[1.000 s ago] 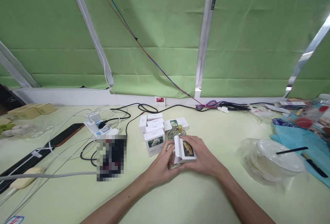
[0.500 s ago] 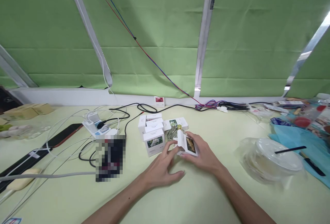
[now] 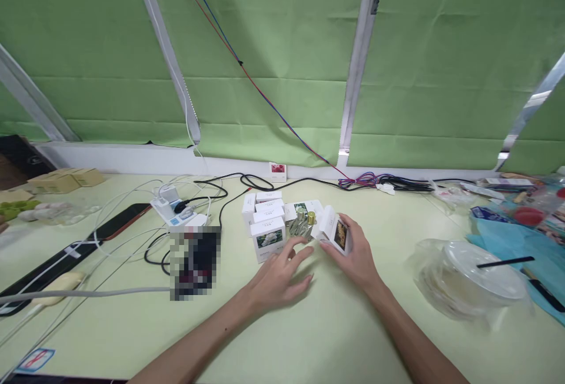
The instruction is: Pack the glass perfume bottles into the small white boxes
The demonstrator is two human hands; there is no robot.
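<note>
My right hand (image 3: 356, 250) grips a small white carton (image 3: 334, 231) with a yellow flower picture, its top flap raised. My left hand (image 3: 282, 275) is open, fingers spread, close to some small glass bottles (image 3: 301, 228) with gold caps. Whether its fingertips touch a bottle I cannot tell. Left of the bottles, several white cartons stand grouped, the front carton (image 3: 269, 240) showing a white flower. Behind the bottles another white carton (image 3: 291, 211) lies flat, partly hidden by them.
A power strip (image 3: 176, 210) with tangled cables lies to the left, beside a long black case (image 3: 119, 224). To the right sits a lidded plastic bowl (image 3: 483, 266) in a clear bag. A small carton (image 3: 278, 172) with a red picture stands against the back ledge.
My right hand has moved the open carton slightly right, away from my left hand. My left fingers have come off the carton and now spread near the bottles. The view has shifted a little.
</note>
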